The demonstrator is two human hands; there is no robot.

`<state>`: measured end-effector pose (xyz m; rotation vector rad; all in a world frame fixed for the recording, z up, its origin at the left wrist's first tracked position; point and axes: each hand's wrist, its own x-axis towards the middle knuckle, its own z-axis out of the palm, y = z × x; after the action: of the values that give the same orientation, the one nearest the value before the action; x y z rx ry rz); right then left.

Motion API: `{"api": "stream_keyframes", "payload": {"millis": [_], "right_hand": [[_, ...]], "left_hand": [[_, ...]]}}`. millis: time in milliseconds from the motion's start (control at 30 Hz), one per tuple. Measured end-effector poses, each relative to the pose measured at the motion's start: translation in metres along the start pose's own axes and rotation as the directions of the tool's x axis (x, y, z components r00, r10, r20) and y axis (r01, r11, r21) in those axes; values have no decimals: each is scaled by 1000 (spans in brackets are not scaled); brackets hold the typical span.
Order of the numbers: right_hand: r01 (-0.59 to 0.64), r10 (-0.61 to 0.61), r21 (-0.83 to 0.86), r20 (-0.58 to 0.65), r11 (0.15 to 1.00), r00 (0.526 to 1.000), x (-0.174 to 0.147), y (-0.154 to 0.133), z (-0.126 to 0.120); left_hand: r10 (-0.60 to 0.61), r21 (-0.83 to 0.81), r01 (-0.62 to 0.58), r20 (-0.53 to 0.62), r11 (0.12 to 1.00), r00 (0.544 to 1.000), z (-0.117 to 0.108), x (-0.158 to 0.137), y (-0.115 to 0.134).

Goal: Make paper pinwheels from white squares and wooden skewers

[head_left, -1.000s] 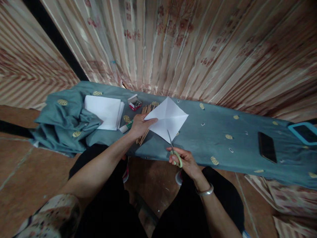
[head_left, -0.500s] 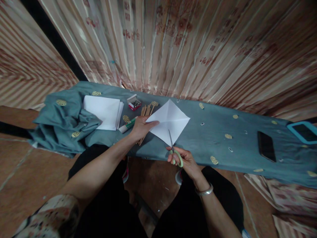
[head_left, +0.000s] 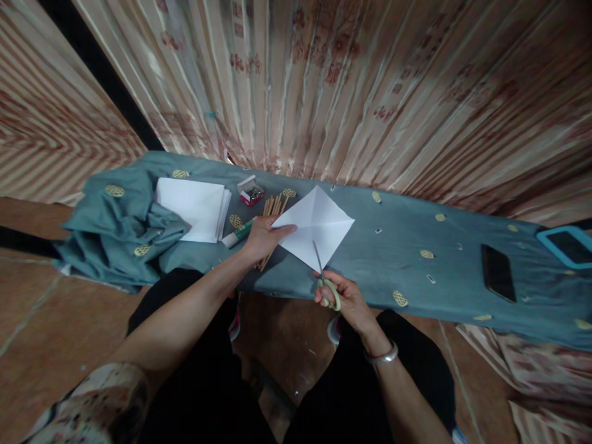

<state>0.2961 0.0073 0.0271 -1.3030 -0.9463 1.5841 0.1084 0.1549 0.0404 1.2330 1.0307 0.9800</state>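
A square sheet of white paper [head_left: 319, 219] with crossing creases is turned cornerwise in front of me. My left hand [head_left: 264, 237] pinches its left corner, thumb on top. In my right hand [head_left: 345, 299] is a pair of scissors with pale green handles [head_left: 332, 296], my fingers through the loops. The blade points away from me and overlaps the paper's near corner. Under and beside my left hand lie several thin wooden sticks [head_left: 272, 206] and a green-and-white glue stick [head_left: 238, 234], both partly hidden by the hand.
A stack of white paper [head_left: 192, 209] lies at the left beside bunched blue-green cloth [head_left: 115, 228]. Behind the sticks is a small open red-and-white box [head_left: 251, 191] of metallic bits. A dark phone [head_left: 497, 273] and a blue-framed device [head_left: 567, 246] lie at the right. A curtain [head_left: 300, 92] hangs behind.
My right hand and the scissors have shifted very slightly up along the paper's near corner. My left hand and the paper look almost unmoved.
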Motion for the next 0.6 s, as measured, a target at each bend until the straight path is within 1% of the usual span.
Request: {"api": "stream_keyframes", "payload": {"millis": [167,400,600], "right_hand": [[2,-2,-1,-5,1000,1000,0,1,0],[-4,4,-1,-14,1000,1000,0,-2,3],[9,-9,-37,1,999,1000,-2,-7,5]], "left_hand": [[-15,-13,15,-7,1000,1000,0,-1,2],[29,41,-29,6,999,1000,-1,1,-6],[-37,23,36,28,999,999,3,-3,-7]]}}
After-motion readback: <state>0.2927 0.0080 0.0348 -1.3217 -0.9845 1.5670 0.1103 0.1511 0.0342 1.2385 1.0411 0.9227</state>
